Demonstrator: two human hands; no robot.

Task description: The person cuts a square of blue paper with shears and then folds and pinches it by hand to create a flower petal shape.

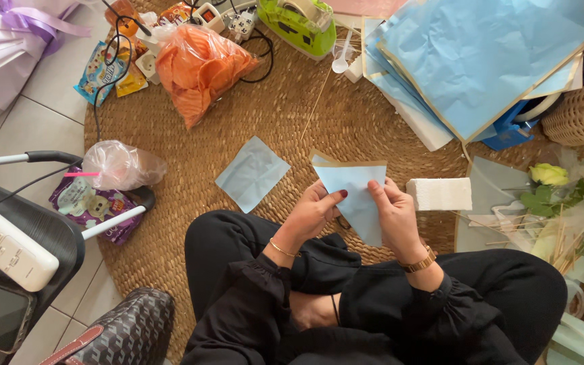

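The left hand (313, 209) and right hand (392, 211) both pinch a blue paper sheet (354, 186) above the lap; it apparently narrows downward between them, equally near both.

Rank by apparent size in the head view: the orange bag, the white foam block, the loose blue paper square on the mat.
1. Orange bag, plainly largest.
2. Blue paper square.
3. White foam block, though close to the square; its thickness makes this unsure.
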